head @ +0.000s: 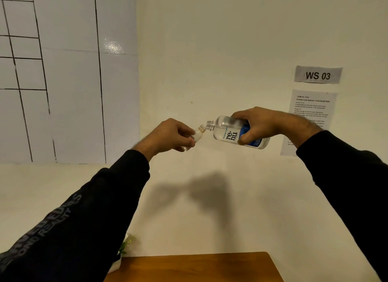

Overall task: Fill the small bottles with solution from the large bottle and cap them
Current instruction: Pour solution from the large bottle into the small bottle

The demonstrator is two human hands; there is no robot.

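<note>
The left hand [171, 134] grips a small clear bottle [196, 137], fingers curled round its body, its open threaded neck tilted toward two o'clock. The right hand [260, 124] wraps the renu lens solution bottle [233, 133], tipped nearly level with its uncapped mouth at nine o'clock, just beside the small bottle's neck; whether the mouths touch is unclear. Both are held up in front of a cream wall. At three o'clock of the hands hang a "WS 03" sign [318, 75] and a printed task sheet [310, 105]. A wooden table [193, 267] lies at six o'clock.
</note>
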